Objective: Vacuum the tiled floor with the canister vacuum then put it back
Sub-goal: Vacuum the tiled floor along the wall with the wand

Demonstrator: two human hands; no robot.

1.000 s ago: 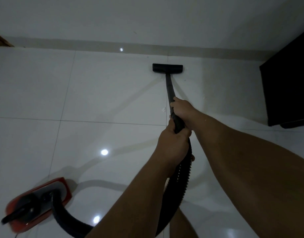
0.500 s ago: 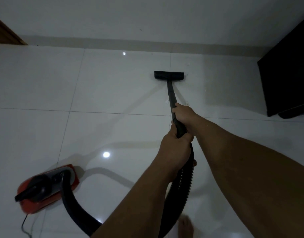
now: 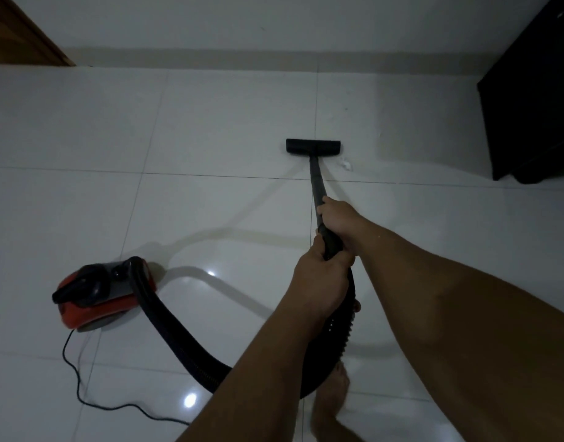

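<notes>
I have both hands clenched on the black wand [image 3: 315,180]: the right hand [image 3: 339,218] higher up the tube, the left hand [image 3: 319,282] wrapped round the grip where the ribbed hose [image 3: 166,327] joins. The floor head [image 3: 313,146] sits flat on the tiled floor [image 3: 210,122], short of the wall, with a small white scrap [image 3: 346,164] just beside its right end. The red canister [image 3: 99,291] rests on the floor to my left, its cord [image 3: 80,390] trailing toward me.

My worry is the hose: it loops low past my bare foot [image 3: 333,397], and a step could snag it or tug the canister over. The cord could also catch underfoot. A wide sweep right might knock the dark cabinet [image 3: 529,106], and I judge the scrap is easily missed at this angle.
</notes>
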